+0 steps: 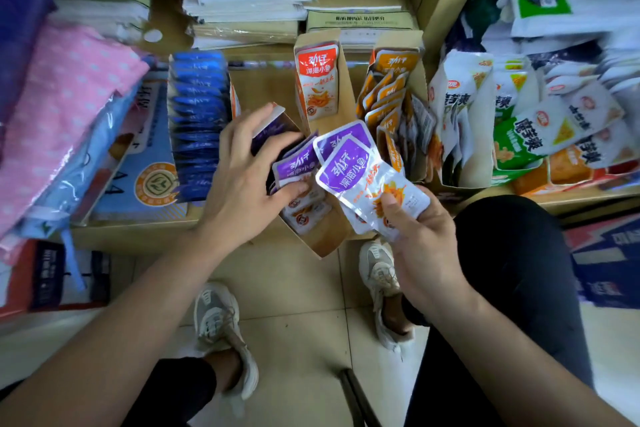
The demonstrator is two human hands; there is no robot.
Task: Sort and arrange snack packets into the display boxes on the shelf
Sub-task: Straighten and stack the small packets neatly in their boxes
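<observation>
Wooden shelf (266, 87) fills the upper half of the view, with tiled floor (294, 288) and two grey shoes (218, 322) below; paper stacks (249, 3) lie at 12 o'clock, a pink dotted bag (69, 107) at 9 o'clock, white snack bags (460, 114) at 3 o'clock.

The left hand (249, 170) enters from 7 o'clock on a bare forearm, back of the hand up, fingers spread and curved over the far end of the purple box (329, 239); its thumb presses the face of the boxed packets (298, 166), so the row is clasped between thumb and fingers. The right hand (422, 229) enters from 5 o'clock, thumb on top and fingers mostly hidden beneath; it pinches two loose purple packets (360, 170) by their lower ends, slightly fanned.

Those loose packets lie face up, long axis from 5 to 11 o'clock, purple tops towards 11 o'clock, just beside the left thumb and over the near half of the purple box. That box sits at the shelf's front edge, its near end overhanging the floor, long axis also roughly 11 to 5 o'clock.

Beyond it, at 12 o'clock, a red packet (317, 80) stands upright in its own carton; at 1 o'clock orange packets (388, 94) lean in a row; at 10 o'clock blue packets (199, 121) stand densely, their row running 12 to 6 o'clock.
</observation>
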